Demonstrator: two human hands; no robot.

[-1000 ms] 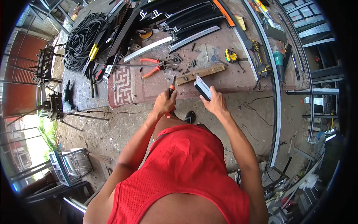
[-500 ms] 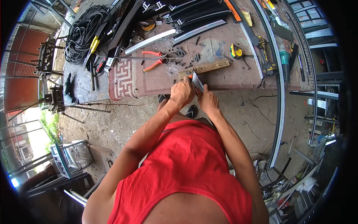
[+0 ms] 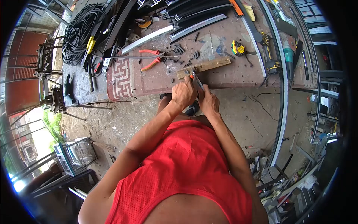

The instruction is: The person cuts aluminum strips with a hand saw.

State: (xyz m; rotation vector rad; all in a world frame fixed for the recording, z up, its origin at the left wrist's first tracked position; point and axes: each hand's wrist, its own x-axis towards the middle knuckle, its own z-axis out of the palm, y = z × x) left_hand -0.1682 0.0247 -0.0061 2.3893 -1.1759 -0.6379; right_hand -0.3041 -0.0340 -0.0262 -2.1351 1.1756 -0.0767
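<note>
At the table's near edge my left hand point(image 3: 183, 93) is closed round a small tool with an orange part point(image 3: 191, 76); most of the tool is hidden. Close beside it on the right, my right hand point(image 3: 209, 100) is closed on a short profile strip point(image 3: 198, 83) with a pale face, which slants up to the left. The strip's upper end meets the wooden block point(image 3: 213, 65) lying on the cloth-covered table point(image 3: 156, 83). Red-handled pliers point(image 3: 152, 66) and several small black offcuts point(image 3: 194, 55) lie beyond my hands.
A yellow tape measure point(image 3: 238, 48), a drill point(image 3: 271, 66) and a teal grinder point(image 3: 288, 56) lie to the right. Long profiles point(image 3: 285, 108) jut past the table edge there. A black cable coil point(image 3: 80, 35) sits at the far left. White profile point(image 3: 147, 39) lies farther back.
The strip between my hands is turned so that less of its pale face shows. Both hands stay closed in nearly the same place. The view has shifted slightly.
</note>
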